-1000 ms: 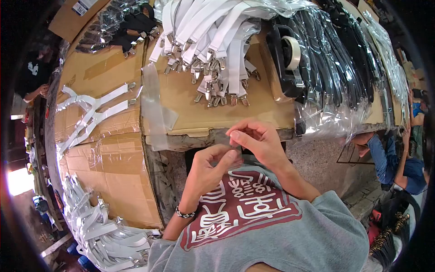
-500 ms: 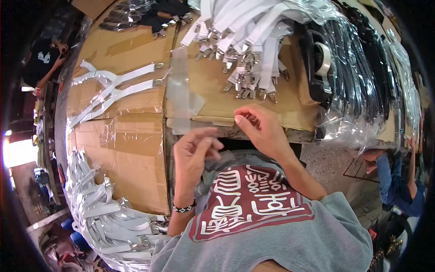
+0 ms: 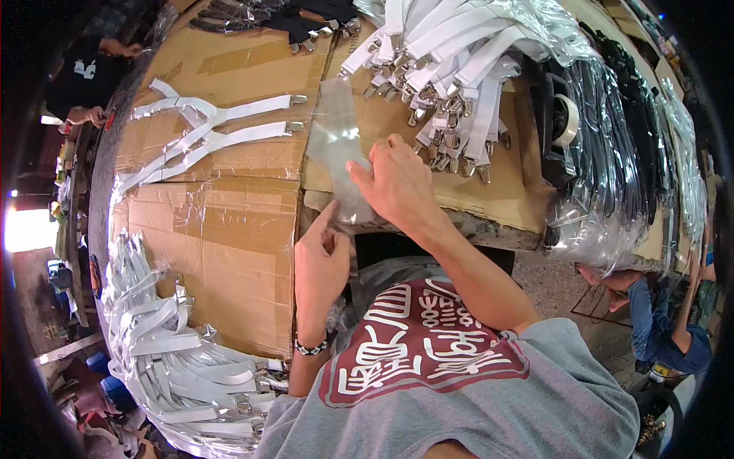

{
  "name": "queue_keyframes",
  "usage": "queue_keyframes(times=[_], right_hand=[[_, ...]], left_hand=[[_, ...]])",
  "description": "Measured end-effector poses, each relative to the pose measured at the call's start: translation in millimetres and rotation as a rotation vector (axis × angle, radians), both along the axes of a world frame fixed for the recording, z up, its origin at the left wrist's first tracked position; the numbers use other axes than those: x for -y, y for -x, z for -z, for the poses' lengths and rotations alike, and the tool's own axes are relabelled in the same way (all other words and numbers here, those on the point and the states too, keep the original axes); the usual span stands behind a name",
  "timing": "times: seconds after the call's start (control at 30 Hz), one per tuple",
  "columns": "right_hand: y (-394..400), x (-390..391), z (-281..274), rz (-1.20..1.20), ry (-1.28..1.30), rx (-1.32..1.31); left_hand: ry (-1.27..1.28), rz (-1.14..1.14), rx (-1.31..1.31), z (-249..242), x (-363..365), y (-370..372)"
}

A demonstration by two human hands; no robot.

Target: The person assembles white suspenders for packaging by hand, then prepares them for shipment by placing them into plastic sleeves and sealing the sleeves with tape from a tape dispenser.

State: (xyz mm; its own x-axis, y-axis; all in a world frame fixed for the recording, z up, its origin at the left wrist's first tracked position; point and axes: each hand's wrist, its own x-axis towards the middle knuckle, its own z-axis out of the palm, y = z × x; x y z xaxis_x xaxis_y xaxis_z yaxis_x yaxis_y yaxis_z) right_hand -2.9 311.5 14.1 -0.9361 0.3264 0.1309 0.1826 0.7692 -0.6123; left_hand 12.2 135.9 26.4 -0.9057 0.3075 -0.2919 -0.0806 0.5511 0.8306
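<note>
A clear plastic sleeve [image 3: 335, 107] lies lengthwise on the cardboard in front of me. My right hand [image 3: 399, 183] rests over its right side, thumb held apart from the fingers. Near the sleeve's lower left corner is my left hand [image 3: 321, 264], index finger stretched out and the other fingers loosely bent, with nothing seen in it. To the left, a pair of white suspenders [image 3: 218, 118] with metal clips lies spread out. Beyond my right hand sits a heap of loose white suspenders [image 3: 459, 69], their clips toward me.
Bagged white suspenders [image 3: 164, 344] are piled at the lower left. A tape dispenser [image 3: 562, 122] stands at right beside bagged black straps [image 3: 612, 161]. Black suspenders [image 3: 298, 19] lie at the far edge. One person [image 3: 84, 84] is at far left, another [image 3: 673, 321] at right.
My right hand has moved left and away from me onto the plastic sleeve. My left hand has dropped slightly, its index finger now extended toward the sleeve's near end. The view has shifted slightly.
</note>
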Motion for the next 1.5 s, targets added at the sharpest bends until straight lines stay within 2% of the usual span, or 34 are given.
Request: queue_keyframes(times=[0.17,0.27,0.47,0.57,0.67,0.77,0.87,0.9,0.97,1.13,1.2,1.3,1.4,1.5], right_hand=[[6.7,12.1,1.6,-0.031,0.044,-0.004],[21.7,12.1,-6.3,-0.013,0.266,0.084],[37.0,10.0,25.2,0.036,0.356,0.03],[32.3,1.8,19.1,0.047,0.649,0.084],[16.5,-14.4,14.9,0.059,0.878,0.057],[-11.9,-30.5,-7.5,0.079,1.105,0.212],[-42.8,-28.9,-11.7,0.116,1.206,0.241],[-54.7,-26.8,-14.3,0.137,1.242,0.254],[-76.3,-23.9,-13.0,0.1,1.251,0.277],[-97.7,-15.1,-5.0,-0.024,1.226,0.349],[-97.8,-10.0,4.8,-0.068,1.132,0.336],[-88.7,-1.0,19.5,-0.051,0.946,0.128],[-77.3,-7.5,11.1,-0.039,0.927,0.212],[-75.8,-4.4,8.9,0.023,1.052,0.183]], left_hand=[[-0.099,0.028,0.055,5.6,0.9,-2.6],[-0.141,0.019,0.016,3.3,5.1,0.6],[-0.178,0.002,0.108,-12.2,10.8,8.4],[-0.353,-0.088,0.006,1.0,12.9,5.4],[-0.461,-0.201,0.145,15.8,17.5,9.8],[-0.639,-0.203,0.389,22.3,13.5,11.3],[-0.746,-0.219,0.656,22.8,4.2,4.5],[-0.733,-0.247,0.662,23.3,0.3,2.2],[-0.699,-0.3,0.675,24.4,-7.4,-3.4],[-0.693,-0.333,0.263,49.1,-16.8,-9.8],[-0.623,-0.248,0.292,49.3,-9.0,-6.3],[-0.587,-0.208,0.411,35.1,-4.2,-2.6],[-0.668,-0.226,0.449,28.8,-6.9,-5.2],[-0.717,-0.286,0.54,29.4,-7.7,-7.1]])
